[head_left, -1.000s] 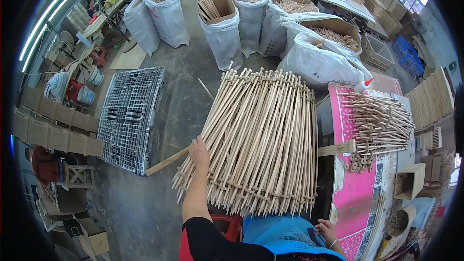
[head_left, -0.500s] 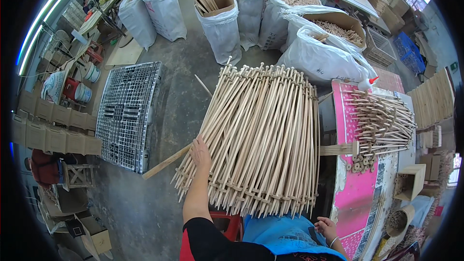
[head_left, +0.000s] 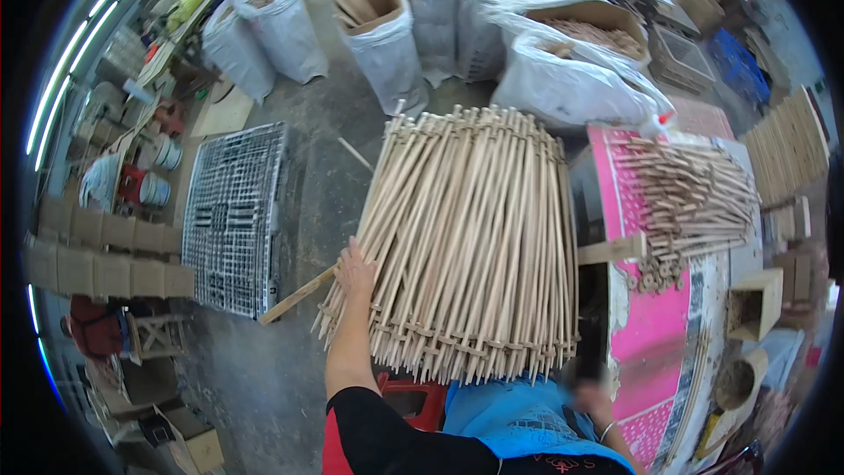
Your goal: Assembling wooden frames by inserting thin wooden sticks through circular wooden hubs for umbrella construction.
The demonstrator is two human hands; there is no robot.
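A wide pile of long pale wooden rods (head_left: 470, 237) with small collars near both ends lies in front of me. My left hand (head_left: 355, 274) rests on the pile's left edge, its fingers lying along the outer rods. Beside that hand, a flat wooden slat (head_left: 297, 296) juts out to the left from under the pile. Down by my blue apron (head_left: 519, 418), my right hand (head_left: 594, 400) is smeared by motion near the pink-topped table (head_left: 646, 330). A dark blur sits at its fingers, and I cannot make out whether it holds anything.
Collared rods (head_left: 690, 198) and loose wooden rings (head_left: 655, 277) lie on the right table, near a red-tipped white bottle (head_left: 664, 120). White sacks (head_left: 563, 79) of wooden parts stand beyond the pile. A grey plastic pallet (head_left: 233, 220) lies left; a red stool (head_left: 418, 405) is close by.
My right hand has moved slightly up and is now blurred. The left hand stays on the pile's left edge. The whole view has shifted a little.
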